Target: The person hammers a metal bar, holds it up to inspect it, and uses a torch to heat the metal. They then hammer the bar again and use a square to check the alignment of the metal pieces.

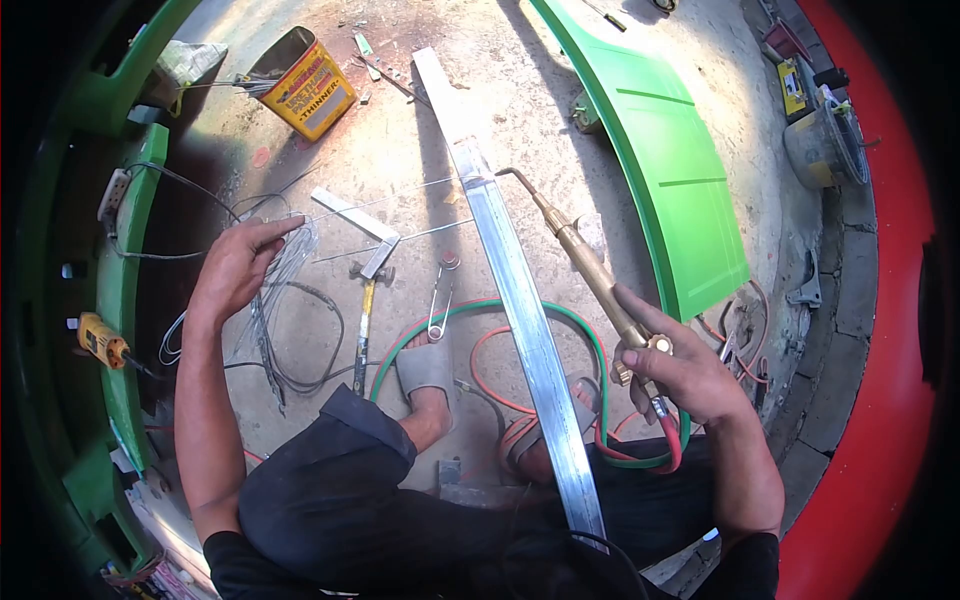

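My right hand (685, 370) is wrapped round the valve end of a brass torch (590, 265), from which a red and a green hose run down. The torch's bent tip is close to the right edge of a long metal bar (520, 290), near a bright patch on it. My left hand (245, 262) pinches a thin wire (385, 196) that stretches right to the bar near the torch tip. Below that hand lies a bundle of wires (285, 265). A hammer (365, 320) and a metal square (355, 220) rest between my left hand and the bar.
A yellow thinner can (312, 92) holding rods stands at the upper left. On the right lies a curved green panel (670, 160), with a bucket (825, 145) beyond it. Coiled hoses (480, 345) surround my feet. A spark lighter (440, 295) lies left of the bar.
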`<state>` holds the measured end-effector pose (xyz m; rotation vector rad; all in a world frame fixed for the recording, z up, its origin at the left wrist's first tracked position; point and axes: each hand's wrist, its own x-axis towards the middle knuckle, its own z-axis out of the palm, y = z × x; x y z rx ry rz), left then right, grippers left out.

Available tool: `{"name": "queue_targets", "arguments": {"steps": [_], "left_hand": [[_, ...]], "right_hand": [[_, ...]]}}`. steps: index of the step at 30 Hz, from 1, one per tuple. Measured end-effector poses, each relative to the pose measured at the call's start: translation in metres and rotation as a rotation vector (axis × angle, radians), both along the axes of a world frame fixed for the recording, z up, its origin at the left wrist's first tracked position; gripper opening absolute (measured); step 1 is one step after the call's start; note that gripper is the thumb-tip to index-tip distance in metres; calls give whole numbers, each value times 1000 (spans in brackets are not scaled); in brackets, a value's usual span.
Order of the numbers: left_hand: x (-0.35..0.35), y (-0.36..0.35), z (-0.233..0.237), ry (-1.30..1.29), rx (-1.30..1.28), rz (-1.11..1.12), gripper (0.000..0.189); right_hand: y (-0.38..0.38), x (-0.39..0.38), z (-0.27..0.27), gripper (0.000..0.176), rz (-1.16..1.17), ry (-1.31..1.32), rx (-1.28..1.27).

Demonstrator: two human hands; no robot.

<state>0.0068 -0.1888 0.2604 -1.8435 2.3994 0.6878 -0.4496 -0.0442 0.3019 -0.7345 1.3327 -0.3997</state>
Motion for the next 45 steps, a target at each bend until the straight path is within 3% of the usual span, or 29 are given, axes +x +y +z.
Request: {"name": "queue_targets", "arguments": {"steps": [4,14,16,38,41,45], "left_hand": [[-1,0,0,-23,-8,-5,35],[-1,0,2,-38,2,-14,36],[0,0,1,-30,-3,-14,36],[-1,0,1,-46,-11,-21,35],[0,0,0,-29,-11,-13,35],[0,0,1,-41,0,-7,35]], "right_hand": [[-1,-2,2,71,25,2,22],[0,-2,0,71,33,0,12],[0,0,-1,81,-5,-3,4],[-1,1,0,81,0,-7,5],[-2,1,2,72,27,-5,23],[0,2,-1,81,-3,-11,5]]}}
